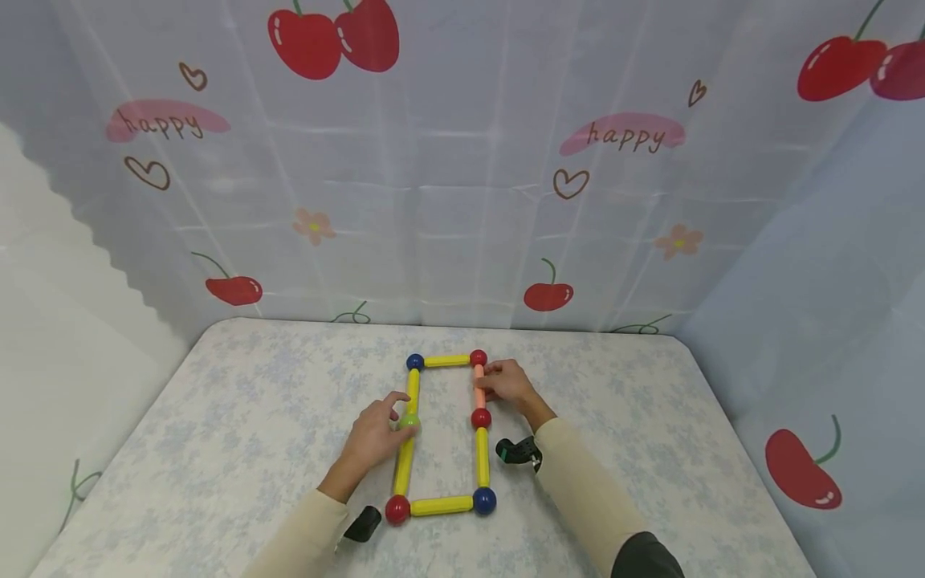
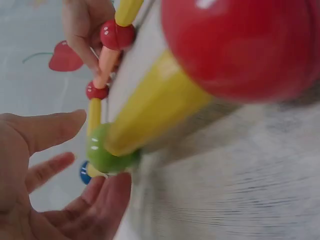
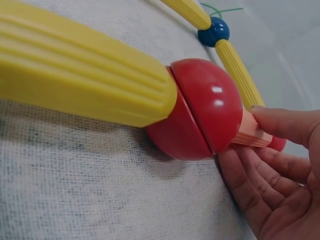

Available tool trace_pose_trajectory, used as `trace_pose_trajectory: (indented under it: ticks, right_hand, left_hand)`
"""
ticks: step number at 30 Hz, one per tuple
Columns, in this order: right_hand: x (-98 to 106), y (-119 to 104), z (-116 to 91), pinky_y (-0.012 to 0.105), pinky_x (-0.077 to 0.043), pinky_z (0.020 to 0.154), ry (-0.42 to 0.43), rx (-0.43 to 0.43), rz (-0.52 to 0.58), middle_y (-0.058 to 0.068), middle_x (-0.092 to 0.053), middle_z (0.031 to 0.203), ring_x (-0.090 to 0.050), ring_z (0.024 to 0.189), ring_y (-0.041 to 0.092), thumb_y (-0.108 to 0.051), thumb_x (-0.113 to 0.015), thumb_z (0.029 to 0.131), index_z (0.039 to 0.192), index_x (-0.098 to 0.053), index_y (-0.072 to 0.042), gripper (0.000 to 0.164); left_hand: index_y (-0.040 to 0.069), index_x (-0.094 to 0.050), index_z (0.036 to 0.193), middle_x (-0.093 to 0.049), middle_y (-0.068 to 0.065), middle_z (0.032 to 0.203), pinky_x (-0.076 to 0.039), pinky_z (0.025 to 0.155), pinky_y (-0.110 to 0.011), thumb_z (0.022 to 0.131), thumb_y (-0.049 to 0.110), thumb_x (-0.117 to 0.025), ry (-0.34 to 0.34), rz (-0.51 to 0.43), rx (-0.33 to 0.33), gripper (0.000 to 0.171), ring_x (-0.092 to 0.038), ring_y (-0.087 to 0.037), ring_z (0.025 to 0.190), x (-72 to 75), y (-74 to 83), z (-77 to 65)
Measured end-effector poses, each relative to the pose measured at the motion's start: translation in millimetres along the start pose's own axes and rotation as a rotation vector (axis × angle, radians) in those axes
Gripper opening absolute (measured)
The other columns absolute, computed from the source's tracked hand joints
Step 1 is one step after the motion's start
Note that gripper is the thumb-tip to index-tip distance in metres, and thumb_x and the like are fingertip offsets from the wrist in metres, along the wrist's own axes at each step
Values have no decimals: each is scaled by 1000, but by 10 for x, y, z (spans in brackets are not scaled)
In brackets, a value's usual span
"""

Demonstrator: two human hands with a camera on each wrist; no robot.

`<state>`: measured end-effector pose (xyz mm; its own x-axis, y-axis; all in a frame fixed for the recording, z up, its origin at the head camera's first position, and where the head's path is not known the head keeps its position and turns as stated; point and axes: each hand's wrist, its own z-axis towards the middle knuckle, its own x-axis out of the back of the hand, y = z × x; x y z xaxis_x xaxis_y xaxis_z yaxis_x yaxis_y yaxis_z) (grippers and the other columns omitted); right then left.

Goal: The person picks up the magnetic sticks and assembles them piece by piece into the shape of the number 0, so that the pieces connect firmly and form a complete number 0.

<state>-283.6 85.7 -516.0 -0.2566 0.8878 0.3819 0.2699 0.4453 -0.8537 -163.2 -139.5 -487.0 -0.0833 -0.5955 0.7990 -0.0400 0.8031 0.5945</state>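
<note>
On the table lies a rectangular frame of magnetic rods and balls. My right hand (image 1: 509,384) pinches the salmon-pink rod (image 3: 250,131) on the frame's right side, thumb on top and fingers beneath. A red ball (image 3: 202,107) joins that rod to a yellow rod (image 3: 85,65); another red ball (image 1: 478,358) caps its far end. At the left side, my left hand (image 1: 376,433) is spread around the green ball (image 2: 107,148). Its thumb stands apart from the ball in the left wrist view, while the lower fingertips lie close against it; whether they touch, I cannot tell.
Blue balls (image 1: 485,501) sit at the near right and far left corners, and a red ball (image 1: 397,510) at the near left. Yellow rods (image 1: 442,506) form the other sides. Behind the pale patterned table (image 1: 238,433) hangs a cherry-print curtain (image 1: 462,241).
</note>
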Motion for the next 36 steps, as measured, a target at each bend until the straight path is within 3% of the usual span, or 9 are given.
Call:
trace_pose_trajectory:
  ticks: [5, 10, 15, 27, 36]
  right_hand:
    - [-2, 9, -6, 29, -56, 66, 0, -4, -1, 12, -65, 92, -63, 73, 20, -16, -69, 89, 116, -60, 3, 34]
    - [-5, 8, -20, 29, -56, 67, -15, 2, 9, 12, -65, 92, -63, 73, 19, -16, -69, 90, 117, -60, 3, 34]
    - [9, 9, -21, 29, -55, 65, -33, 9, 37, 12, -65, 91, -64, 71, 18, -14, -68, 90, 115, -61, 4, 32]
    - [-6, -3, -38, 29, -55, 66, -6, -2, 40, 12, -65, 92, -64, 72, 18, -15, -68, 90, 117, -60, 4, 34]
    - [4, -3, -27, 29, -56, 66, 13, -18, 48, 13, -65, 95, -65, 73, 19, -15, -69, 89, 117, -60, 4, 35]
  left_hand:
    - [14, -59, 124, -60, -10, 100, -46, 63, -30, 86, 18, -73, -69, -137, 12, 41, -53, -19, 78, -109, -195, 64]
    - [12, -65, 114, -61, -12, 103, -47, 57, -28, 87, 13, -71, -23, -263, 3, 28, -54, -15, 69, -182, -284, 81]
    - [10, -67, 114, -61, -13, 104, -51, 56, -27, 87, 10, -71, 5, -330, 32, 27, -58, -13, 66, -192, -298, 105]
    - [11, -67, 115, -62, -15, 109, -52, 58, -28, 87, 12, -71, 9, -361, 89, 28, -57, -15, 68, -205, -307, 175]
    - [12, -68, 115, -61, -12, 109, -52, 63, -28, 87, 15, -72, 9, -337, 103, 29, -59, -16, 79, -189, -301, 179]
